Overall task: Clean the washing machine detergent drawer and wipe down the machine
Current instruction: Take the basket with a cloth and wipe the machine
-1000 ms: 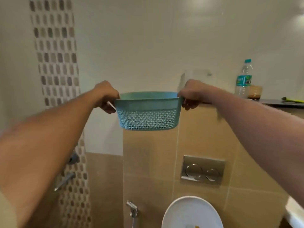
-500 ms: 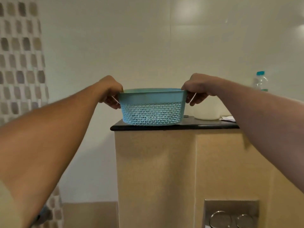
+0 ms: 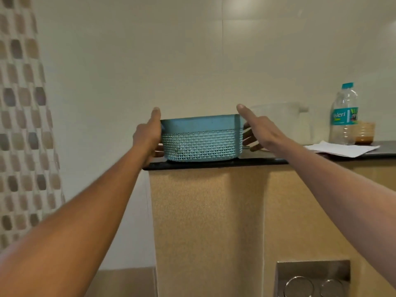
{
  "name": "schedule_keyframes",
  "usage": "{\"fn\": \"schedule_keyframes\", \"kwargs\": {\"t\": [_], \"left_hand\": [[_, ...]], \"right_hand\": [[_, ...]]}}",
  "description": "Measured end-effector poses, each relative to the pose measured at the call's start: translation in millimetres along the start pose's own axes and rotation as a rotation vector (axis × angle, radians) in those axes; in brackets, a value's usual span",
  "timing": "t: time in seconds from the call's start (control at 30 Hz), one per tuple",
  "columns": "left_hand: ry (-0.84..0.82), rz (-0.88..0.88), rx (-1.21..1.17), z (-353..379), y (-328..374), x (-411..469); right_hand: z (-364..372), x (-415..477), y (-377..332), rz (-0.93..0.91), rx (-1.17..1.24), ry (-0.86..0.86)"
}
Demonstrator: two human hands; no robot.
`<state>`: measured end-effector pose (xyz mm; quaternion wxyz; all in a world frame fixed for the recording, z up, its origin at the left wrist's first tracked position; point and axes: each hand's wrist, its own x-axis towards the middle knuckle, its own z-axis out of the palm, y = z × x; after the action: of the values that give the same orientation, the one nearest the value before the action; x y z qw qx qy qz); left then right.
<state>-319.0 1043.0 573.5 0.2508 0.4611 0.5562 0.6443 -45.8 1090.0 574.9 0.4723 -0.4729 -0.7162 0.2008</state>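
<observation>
**While the basket rests**

Though no washing machine or drawer shows, our left hand (image 3: 147, 136) and right hand (image 3: 264, 133) lie spread against both ends of the teal basket (image 3: 200, 144) on the tabletop (image 3: 265, 161). Likely light, stiff plastic; we'd grip its solid rim.

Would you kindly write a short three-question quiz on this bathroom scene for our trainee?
1. True or false: the basket stands on the ledge.
2. What stands right beside the bottle? A) a cup B) a sponge C) a soap bar
3. Fill in: to the right of the right hand, a sheet of ___ lies flat on the ledge.

Key: 1 true; 2 A; 3 paper.
</observation>
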Motion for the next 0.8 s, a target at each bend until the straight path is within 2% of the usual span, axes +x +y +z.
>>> {"fn": "schedule_keyframes", "kwargs": {"t": [0.13,0.27,0.4,0.8], "left_hand": [[-0.075,0.131,0.064,5.0,-19.9,-13.0],[-0.248,0.291,0.258,4.9,-25.5,-12.9],[-0.285,0.302,0.283,8.8,-30.0,-4.0],[-0.196,0.219,0.404,17.2,-36.8,10.1]], "right_hand": [[14.9,-14.4,16.4,-0.158,-0.180,0.019],[20.2,-6.6,21.6,-0.131,-0.208,0.039],[30.8,-3.3,33.4,-0.109,-0.234,0.062],[34.7,2.2,38.1,-0.097,-0.437,-0.006]]}}
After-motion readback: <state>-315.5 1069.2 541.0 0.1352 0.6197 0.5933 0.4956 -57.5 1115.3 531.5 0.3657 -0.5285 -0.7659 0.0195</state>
